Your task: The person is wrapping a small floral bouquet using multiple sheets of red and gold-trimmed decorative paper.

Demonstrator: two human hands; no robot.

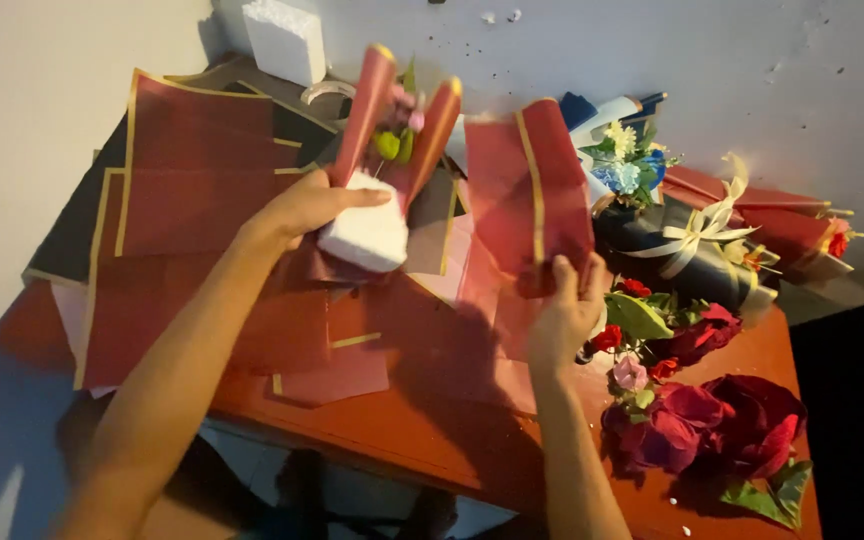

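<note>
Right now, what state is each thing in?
Left hand: gripping the white foam block.
Small wrapped bouquet: raised, stuck in the block.
Right hand: holding a folded red sheet upright.
Loose artificial roses: lying on the table.
Finished bouquets: wrapped, ribbon-tied.

The white block (pixel 367 232) looks like grainy, matt foam. The dark red wrapping sheets (pixel 537 190) look like thin matt paper with shiny gold edging. The worktop (pixel 392 420) appears to be smooth, red-brown painted wood. The cream ribbon (pixel 697 228) has a satin sheen.
</note>
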